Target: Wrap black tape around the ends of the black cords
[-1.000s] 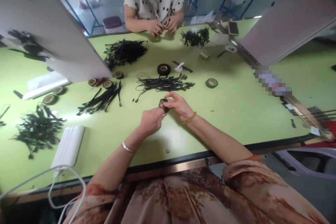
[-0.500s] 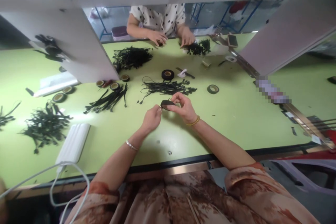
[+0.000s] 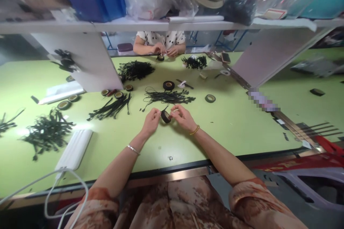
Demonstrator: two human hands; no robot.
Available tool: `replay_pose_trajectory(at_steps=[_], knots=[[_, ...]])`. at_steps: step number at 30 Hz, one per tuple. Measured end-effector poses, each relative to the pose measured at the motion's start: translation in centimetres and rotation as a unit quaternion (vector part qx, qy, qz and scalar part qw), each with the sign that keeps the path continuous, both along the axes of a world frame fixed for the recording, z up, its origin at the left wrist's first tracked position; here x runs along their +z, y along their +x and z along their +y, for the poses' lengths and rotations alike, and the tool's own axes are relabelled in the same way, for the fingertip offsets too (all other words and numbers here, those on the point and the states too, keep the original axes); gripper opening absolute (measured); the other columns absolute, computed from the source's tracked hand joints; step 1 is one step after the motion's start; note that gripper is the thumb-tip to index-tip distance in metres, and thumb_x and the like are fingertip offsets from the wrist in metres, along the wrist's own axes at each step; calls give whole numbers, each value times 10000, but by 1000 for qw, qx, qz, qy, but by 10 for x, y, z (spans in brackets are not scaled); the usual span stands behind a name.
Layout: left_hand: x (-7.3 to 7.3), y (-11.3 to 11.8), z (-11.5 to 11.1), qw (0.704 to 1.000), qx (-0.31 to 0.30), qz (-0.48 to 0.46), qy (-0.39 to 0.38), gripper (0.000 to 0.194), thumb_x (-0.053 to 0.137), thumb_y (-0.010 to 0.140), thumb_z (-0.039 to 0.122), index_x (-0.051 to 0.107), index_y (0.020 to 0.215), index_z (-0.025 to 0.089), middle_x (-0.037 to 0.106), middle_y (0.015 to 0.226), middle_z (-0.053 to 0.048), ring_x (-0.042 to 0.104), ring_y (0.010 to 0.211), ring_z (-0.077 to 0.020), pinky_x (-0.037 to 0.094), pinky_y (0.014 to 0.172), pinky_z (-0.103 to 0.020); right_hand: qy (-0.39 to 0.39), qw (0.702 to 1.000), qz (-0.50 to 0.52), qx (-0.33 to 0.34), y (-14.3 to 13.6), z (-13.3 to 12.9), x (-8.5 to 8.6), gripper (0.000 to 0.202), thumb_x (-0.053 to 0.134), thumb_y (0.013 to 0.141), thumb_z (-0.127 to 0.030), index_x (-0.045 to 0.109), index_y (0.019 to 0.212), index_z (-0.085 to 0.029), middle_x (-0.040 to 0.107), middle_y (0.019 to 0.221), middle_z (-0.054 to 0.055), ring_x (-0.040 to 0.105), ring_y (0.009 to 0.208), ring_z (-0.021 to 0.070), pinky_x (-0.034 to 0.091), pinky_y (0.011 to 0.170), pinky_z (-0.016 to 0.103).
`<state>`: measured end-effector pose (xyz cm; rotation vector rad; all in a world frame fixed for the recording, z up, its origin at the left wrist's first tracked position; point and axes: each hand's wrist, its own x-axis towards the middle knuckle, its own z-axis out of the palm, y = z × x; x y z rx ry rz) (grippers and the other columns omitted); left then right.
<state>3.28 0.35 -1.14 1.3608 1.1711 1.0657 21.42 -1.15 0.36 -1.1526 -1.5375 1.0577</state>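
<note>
A roll of black tape (image 3: 166,116) is tilted between my two hands, just above the green table (image 3: 185,146). My right hand (image 3: 184,117) is closed, its fingertips at the right side of the roll. My left hand (image 3: 151,121) is pinched shut at the roll's left edge; whatever lies between its fingertips is too small to make out. A short dark strip or lead sticks up just above the roll. Directly beyond my hands lies a bundle of thin black cables (image 3: 169,96). Another black tape roll (image 3: 168,85) lies behind that bundle.
More cable bundles (image 3: 111,106) and tape rolls (image 3: 210,98) lie about the table. A white power bank (image 3: 73,149) with a white cord is at left. Across the table, a person's hands (image 3: 168,50) work under a loaded shelf (image 3: 150,25). A metal rail (image 3: 287,123) runs along the right.
The tape roll has tipped from nearly flat to steeply tilted, and my hands have drawn slightly apart around it. The view has lifted, showing more shelf. The other person's hands have come together.
</note>
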Motion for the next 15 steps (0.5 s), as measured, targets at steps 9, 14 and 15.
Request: replay_pose_trajectory(at_steps=[9, 14, 15], knots=[[1, 3, -9, 874, -24, 410, 261, 221, 372, 969, 230, 530, 817, 197, 590, 870, -58, 516, 811, -188, 373, 705, -319, -196, 964, 179, -7, -8, 7, -13, 627, 536, 807, -725, 648, 1065, -164, 696, 700, 35, 493, 486, 106, 374, 478, 246], [8, 3, -12, 853, -71, 467, 220, 223, 345, 983, 247, 559, 948, 196, 632, 878, -49, 565, 754, -179, 374, 645, -306, -211, 949, 230, -34, -11, 8, -11, 608, 641, 729, -707, 693, 993, -161, 631, 630, 4, 479, 485, 87, 298, 449, 221], [9, 4, -14, 849, -83, 476, 215, 226, 342, 985, 254, 560, 970, 195, 637, 880, -48, 575, 747, -179, 373, 635, -305, -217, 947, 233, -36, -11, 8, -10, 593, 662, 717, -693, 702, 970, -159, 604, 605, -7, 456, 471, 79, 274, 438, 219]])
